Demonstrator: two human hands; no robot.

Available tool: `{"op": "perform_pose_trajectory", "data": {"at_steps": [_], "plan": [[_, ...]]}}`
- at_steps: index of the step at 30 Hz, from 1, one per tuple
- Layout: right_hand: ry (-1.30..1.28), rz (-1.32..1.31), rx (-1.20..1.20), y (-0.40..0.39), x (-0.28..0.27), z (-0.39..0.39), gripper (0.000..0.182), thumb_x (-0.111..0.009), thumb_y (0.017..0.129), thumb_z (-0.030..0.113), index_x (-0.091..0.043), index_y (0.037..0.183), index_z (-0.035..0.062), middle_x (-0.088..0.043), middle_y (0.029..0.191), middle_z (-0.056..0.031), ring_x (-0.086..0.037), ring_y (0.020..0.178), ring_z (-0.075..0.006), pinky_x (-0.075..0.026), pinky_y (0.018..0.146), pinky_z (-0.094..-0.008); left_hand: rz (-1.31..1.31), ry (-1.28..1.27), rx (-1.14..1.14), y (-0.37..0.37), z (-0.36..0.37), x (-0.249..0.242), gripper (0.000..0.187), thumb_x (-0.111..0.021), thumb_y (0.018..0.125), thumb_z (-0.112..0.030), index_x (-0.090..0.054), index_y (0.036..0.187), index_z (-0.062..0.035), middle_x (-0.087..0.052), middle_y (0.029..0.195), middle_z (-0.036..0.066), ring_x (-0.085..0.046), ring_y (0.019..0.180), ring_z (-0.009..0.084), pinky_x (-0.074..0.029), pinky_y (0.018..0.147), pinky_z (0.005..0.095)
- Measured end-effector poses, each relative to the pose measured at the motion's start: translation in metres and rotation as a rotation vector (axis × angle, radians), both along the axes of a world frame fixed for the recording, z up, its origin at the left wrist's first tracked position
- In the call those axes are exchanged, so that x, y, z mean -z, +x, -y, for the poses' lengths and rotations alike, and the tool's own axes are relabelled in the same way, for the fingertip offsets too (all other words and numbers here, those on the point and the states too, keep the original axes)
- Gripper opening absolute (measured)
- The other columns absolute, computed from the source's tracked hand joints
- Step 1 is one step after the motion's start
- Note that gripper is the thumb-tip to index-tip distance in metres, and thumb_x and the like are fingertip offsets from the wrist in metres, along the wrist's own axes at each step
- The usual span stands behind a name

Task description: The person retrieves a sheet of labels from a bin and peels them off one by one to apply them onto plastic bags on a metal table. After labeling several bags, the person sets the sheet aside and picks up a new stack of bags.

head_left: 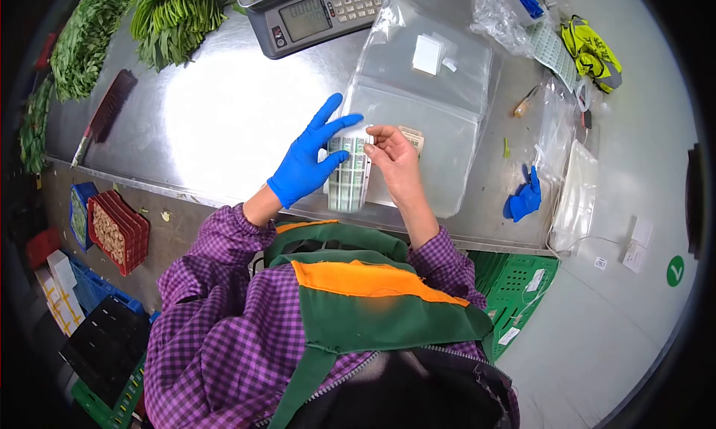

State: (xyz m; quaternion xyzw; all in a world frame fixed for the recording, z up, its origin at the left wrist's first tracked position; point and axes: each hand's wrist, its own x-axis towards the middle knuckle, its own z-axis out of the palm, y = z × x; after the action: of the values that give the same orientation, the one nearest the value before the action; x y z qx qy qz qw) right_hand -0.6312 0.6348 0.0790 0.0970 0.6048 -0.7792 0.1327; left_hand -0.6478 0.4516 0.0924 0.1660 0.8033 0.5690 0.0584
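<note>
My left hand (309,160), in a blue glove, is at the left side of a sheet of printed labels (347,177), its thumb over the sheet and its other fingers spread. My bare right hand (395,160) pinches the sheet's upper right edge between thumb and fingers. The sheet has rows of green and white labels and is slightly blurred. Beneath and to the right lie clear plastic bags (447,145) on the metal table. A small stack of printed tags (412,139) is partly hidden behind my right hand.
A scale (313,19) stands at the back, with bundles of greens (175,19) to its left. A brush (110,108) lies at left. White cards (427,54) rest on the bags. A blue glove (526,198) lies right; red crates (119,231) stand below left.
</note>
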Motion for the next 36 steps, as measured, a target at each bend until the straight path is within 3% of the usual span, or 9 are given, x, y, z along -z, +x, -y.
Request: {"op": "perform_pose_trajectory", "data": {"at_steps": [3,6,8,11,18,24,30,32,36], "plan": [[0.041,-0.039,-0.084,0.003,-0.007,0.001,0.026,-0.058,0.085,-0.001,-0.055,0.11,0.0,-0.059,0.093,-0.0026,-0.055,0.082,-0.007,-0.045,0.072,-0.0205,0.056,-0.026,0.041,0.003,0.001,0.001,0.051,-0.061,0.08,0.002,-0.05,0.129,-0.0109,-0.031,0.145,0.01,-0.052,0.114,0.0195,-0.048,0.085,0.0288],[0.058,-0.115,-0.093,0.01,-0.004,0.003,0.025,-0.06,0.085,0.001,-0.056,0.11,-0.0003,-0.059,0.091,-0.0031,-0.054,0.076,-0.0057,-0.045,0.07,-0.0199,0.16,0.125,0.02,0.008,0.0,0.003,0.042,-0.063,0.081,-0.001,-0.054,0.122,-0.0068,-0.047,0.133,0.011,-0.055,0.108,0.017,-0.048,0.086,0.0285],[0.166,-0.127,-0.1,0.013,-0.002,0.0,0.022,-0.063,0.084,0.004,-0.059,0.105,-0.0001,-0.06,0.092,-0.0032,-0.054,0.072,-0.0055,-0.045,0.067,-0.0198,0.484,0.282,-0.03,0.007,0.003,0.011,0.03,-0.064,0.083,-0.005,-0.059,0.113,-0.0026,-0.062,0.109,0.007,-0.058,0.097,0.0135,-0.048,0.083,0.027],[0.186,-0.111,-0.071,0.017,-0.002,-0.001,0.019,-0.065,0.082,0.005,-0.062,0.1,0.0004,-0.059,0.086,-0.0022,-0.052,0.067,-0.0061,-0.045,0.064,-0.0203,0.541,0.306,-0.078,0.006,0.002,0.007,0.02,-0.064,0.085,-0.007,-0.063,0.104,-0.0007,-0.066,0.092,0.004,-0.059,0.087,0.0106,-0.048,0.08,0.0248],[0.51,-0.349,0.03,0.013,-0.026,0.0,0.011,-0.067,0.08,0.005,-0.063,0.09,0.0014,-0.055,0.077,-0.0029,-0.051,0.066,-0.0083,-0.044,0.061,-0.021,0.478,0.11,-0.139,0.009,0.0,0.004,0.016,-0.067,0.083,-0.012,-0.067,0.094,0.0002,-0.066,0.083,0.004,-0.058,0.075,0.0078,-0.048,0.069,0.0227],[0.466,-0.275,-0.107,0.013,-0.021,-0.007,0.01,-0.064,0.082,0.004,-0.061,0.09,0.0012,-0.056,0.078,-0.0019,-0.052,0.067,-0.0085,-0.044,0.062,-0.0211,0.464,0.085,-0.151,0.012,-0.002,0.009,0.017,-0.069,0.082,-0.014,-0.068,0.09,0.001,-0.066,0.077,0.003,-0.056,0.068,0.007,-0.047,0.063,0.0224],[0.149,-0.062,-0.087,0.016,-0.009,-0.014,0.009,-0.059,0.086,0.005,-0.058,0.093,0.0,-0.056,0.078,0.0008,-0.053,0.073,-0.0064,-0.044,0.067,-0.0199,0.541,0.093,-0.155,0.01,-0.005,0.005,0.026,-0.067,0.084,-0.026,-0.069,0.089,-0.0001,-0.065,0.071,0.005,-0.055,0.062,0.0064,-0.045,0.057,0.0244],[0.037,0.055,0.09,0.011,-0.006,-0.023,0.02,-0.058,0.086,0.004,-0.055,0.105,-0.0001,-0.055,0.083,-0.0014,-0.054,0.076,-0.0071,-0.044,0.071,-0.0205,0.574,0.078,-0.138,0.009,-0.004,0.003,0.027,-0.066,0.085,-0.027,-0.069,0.089,-0.0003,-0.065,0.07,0.005,-0.054,0.062,0.0058,-0.045,0.056,0.0245],[0.02,-0.013,0.116,0.011,-0.027,-0.008,0.035,-0.057,0.084,-0.001,-0.048,0.118,0.0008,-0.055,0.092,-0.0045,-0.055,0.078,-0.0076,-0.045,0.072,-0.021,0.585,0.025,-0.056,0.013,-0.012,0.007,0.028,-0.063,0.088,-0.027,-0.068,0.092,-0.0001,-0.063,0.068,0.002,-0.051,0.065,0.0047,-0.044,0.058,0.0233]]}}
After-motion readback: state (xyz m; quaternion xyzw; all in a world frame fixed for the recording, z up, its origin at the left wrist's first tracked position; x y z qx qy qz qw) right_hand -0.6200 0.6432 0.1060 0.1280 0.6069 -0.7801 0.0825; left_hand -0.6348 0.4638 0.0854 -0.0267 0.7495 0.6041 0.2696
